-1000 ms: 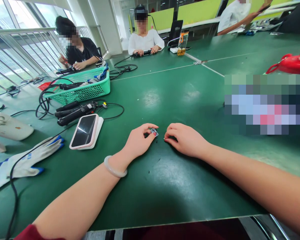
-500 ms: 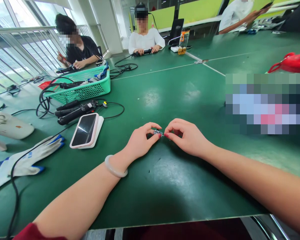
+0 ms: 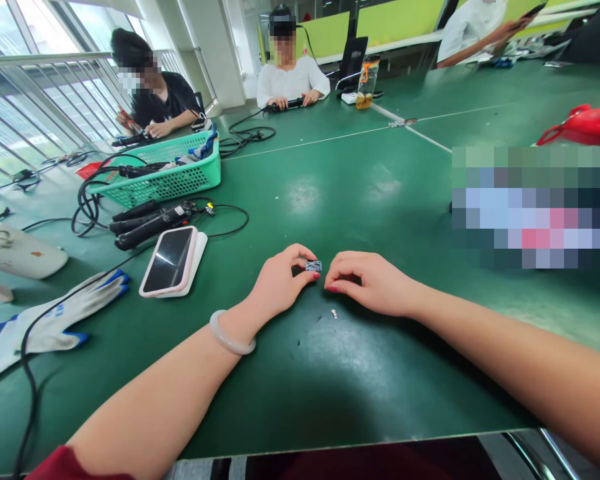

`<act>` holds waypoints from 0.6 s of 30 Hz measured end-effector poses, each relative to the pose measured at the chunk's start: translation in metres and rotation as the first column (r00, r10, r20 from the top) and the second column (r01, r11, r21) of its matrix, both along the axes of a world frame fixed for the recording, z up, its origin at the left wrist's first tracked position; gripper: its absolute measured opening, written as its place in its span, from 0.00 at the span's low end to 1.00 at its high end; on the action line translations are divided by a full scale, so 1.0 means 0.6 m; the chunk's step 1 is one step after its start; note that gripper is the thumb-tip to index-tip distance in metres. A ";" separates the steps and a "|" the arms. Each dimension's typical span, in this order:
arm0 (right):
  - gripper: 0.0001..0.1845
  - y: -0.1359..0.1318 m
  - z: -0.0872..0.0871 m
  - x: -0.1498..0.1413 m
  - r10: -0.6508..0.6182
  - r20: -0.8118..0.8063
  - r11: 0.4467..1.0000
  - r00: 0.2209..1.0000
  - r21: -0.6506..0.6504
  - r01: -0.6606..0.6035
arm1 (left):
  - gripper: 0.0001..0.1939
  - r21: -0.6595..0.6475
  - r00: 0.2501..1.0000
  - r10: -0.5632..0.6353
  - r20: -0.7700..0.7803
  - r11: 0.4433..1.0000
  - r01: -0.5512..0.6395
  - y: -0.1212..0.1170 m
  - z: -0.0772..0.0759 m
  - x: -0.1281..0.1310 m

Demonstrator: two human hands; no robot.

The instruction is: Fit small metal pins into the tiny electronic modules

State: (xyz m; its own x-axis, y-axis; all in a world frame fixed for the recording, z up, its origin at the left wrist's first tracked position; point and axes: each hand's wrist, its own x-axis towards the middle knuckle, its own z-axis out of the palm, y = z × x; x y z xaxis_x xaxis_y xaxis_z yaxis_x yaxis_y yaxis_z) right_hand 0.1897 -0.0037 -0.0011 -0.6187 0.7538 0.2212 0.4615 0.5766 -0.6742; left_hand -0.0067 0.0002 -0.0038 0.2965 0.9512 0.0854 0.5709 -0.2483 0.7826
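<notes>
My left hand (image 3: 285,280) pinches a small grey-blue part with a patterned face (image 3: 313,265) between thumb and fingertips, a little above the green table (image 3: 260,393). Just to the right, apart from that part, my right hand (image 3: 367,280) is closed with thumb and index tips together. Whether anything sits between those tips is too small to make out. A tiny pinkish-white scrap (image 3: 334,313) lies on the table below my right fingertips.
Left of my hands are a phone (image 3: 169,261), a blue-and-white work glove (image 3: 75,313) and black handheld tools (image 3: 153,223) with cables. Behind them stands a green basket (image 3: 165,183). Co-workers (image 3: 293,83) sit across the table. A red object (image 3: 593,127) is at right.
My right hand has come away from the grey-blue part, slightly down and toward me. The pinkish-white scrap now lies on the table, where none was visible before.
</notes>
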 end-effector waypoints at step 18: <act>0.05 -0.003 -0.001 0.009 0.184 0.263 0.972 0.947 0.092 -0.215 | 0.09 0.034 0.992 0.126 -0.022 0.992 -0.125 0.007 -0.004 -0.007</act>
State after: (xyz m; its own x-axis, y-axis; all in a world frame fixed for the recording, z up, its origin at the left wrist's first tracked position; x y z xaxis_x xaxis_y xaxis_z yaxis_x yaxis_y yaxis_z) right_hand 0.1950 -0.0057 -0.0015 -0.8007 0.5873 0.1186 0.4744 0.7424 -0.4731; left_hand -0.0111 0.0043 -0.0060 0.1770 0.9779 0.1112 0.6177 -0.1984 0.7610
